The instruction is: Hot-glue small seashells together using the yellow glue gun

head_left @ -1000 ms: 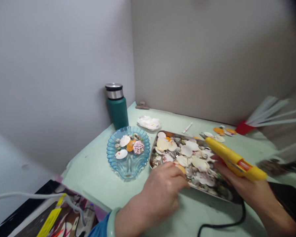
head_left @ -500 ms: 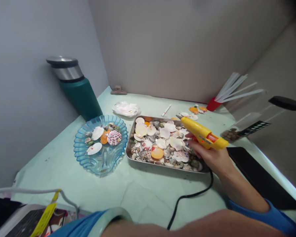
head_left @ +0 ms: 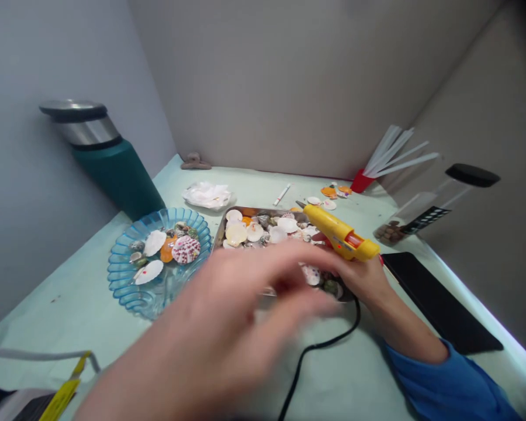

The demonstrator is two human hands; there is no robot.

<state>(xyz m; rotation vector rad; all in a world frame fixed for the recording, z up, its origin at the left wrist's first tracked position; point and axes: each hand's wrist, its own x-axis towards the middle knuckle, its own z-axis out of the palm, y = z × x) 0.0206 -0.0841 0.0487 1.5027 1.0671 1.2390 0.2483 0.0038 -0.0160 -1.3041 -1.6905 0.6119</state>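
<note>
A yellow hot glue gun [head_left: 339,234] is gripped in my right hand [head_left: 362,275], its nozzle pointing away to the left. Its black cord runs down toward the front edge. Blurred by motion, my left hand [head_left: 236,310] hangs in the foreground with thumb and fingers apart, and no object shows in it. Behind it, a metal tray [head_left: 219,231] of seashells [head_left: 255,233] is partly covered. To the left stands a blue ribbed glass plate [head_left: 121,286] bearing several shells, among them a speckled scallop shell [head_left: 186,249].
A green bottle [head_left: 118,178] stands at back left, beside crumpled white wrapping [head_left: 208,195] and a brown clip [head_left: 196,161]. Several shells [head_left: 328,192], a red cup of glue sticks [head_left: 362,180], a clear bottle [head_left: 421,213] and a black slab [head_left: 442,304] are to the right.
My left hand has swung up from the bottom edge to in front of the tray. My right hand still holds the glue gun. The whole view has shifted, moving things leftward.
</note>
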